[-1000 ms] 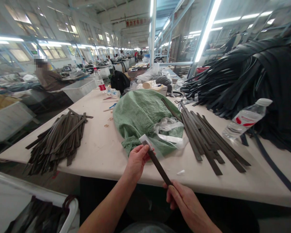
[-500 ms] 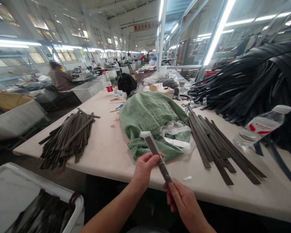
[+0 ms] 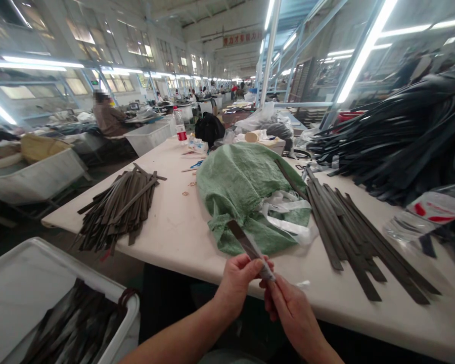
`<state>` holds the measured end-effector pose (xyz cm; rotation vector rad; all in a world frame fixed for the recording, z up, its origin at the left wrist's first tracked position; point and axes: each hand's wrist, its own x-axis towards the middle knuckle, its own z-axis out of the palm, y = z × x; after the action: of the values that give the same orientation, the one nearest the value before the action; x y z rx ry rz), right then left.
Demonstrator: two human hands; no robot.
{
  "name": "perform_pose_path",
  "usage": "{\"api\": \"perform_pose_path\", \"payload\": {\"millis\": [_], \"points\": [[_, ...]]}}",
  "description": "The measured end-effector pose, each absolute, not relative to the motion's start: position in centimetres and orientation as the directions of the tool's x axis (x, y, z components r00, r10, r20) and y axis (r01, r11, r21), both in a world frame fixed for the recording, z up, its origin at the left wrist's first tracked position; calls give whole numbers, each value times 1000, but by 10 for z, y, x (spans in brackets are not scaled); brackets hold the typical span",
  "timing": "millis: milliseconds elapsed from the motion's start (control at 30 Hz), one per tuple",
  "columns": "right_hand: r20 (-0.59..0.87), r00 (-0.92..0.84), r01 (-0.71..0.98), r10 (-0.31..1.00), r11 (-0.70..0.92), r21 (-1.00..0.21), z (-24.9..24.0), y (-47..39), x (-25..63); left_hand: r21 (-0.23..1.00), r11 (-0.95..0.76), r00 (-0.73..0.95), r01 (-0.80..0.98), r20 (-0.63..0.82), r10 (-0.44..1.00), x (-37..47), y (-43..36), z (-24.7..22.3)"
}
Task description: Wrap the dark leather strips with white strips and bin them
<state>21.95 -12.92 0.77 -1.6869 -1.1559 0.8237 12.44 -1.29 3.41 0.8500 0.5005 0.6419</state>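
Two hands: the left hand (image 3: pixel 235 284) and the right hand (image 3: pixel 290 306) are meeting before the table's near edge, both holding one dark strip (image 3: pixel 240 236)
Left fingers: the thumb is pressing from above against the bent fingers, pinching the strip partway along
Right fingers: the thumb and forefinger are pinching the strip's near end, while the other fingers are curling underneath
Strip in hand: it is slanting away up and to the left, its far end showing against the green cloth
Clear film (image 3: pixel 267 273): it is bunching around the strip between the two grips
Green cloth bundle (image 3: pixel 233 177): it is sitting just beyond the hands, with white ties (image 3: pixel 288 225) spilling from its near right side
Right-hand strips (image 3: pixel 351 242): they are lying loosely fanned on the table (image 3: pixel 176 227), right beside the bundle
Left-hand pile (image 3: pixel 117 207): many similar strips are heaping up at the table's left edge
White bin (image 3: pixel 3 288): it is standing below that pile, holding dark pieces (image 3: pixel 76 323)
Water bottle (image 3: pixel 434 207): it is leaning in the view at far right, near a big black heap of straps (image 3: pixel 409 136)
Small rings (image 3: pixel 185 193): they are resting left of the bundle
Red-labelled bottle (image 3: pixel 180 126): it is standing near the far end, beside a black bag (image 3: pixel 210 130)
Co-worker (image 3: pixel 108 119): a person in brown is sitting farther off at left
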Motion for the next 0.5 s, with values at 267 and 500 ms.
{"api": "perform_pose_path", "payload": {"millis": [267, 500], "points": [[-48, 246, 410, 968, -148, -900, 13, -122, 212, 761, 439, 564, -478, -117, 817, 116, 15, 53], [-16, 237, 345, 971, -99, -933, 17, -104, 201, 757, 539, 637, -369, -217, 740, 105, -22, 21]]}}
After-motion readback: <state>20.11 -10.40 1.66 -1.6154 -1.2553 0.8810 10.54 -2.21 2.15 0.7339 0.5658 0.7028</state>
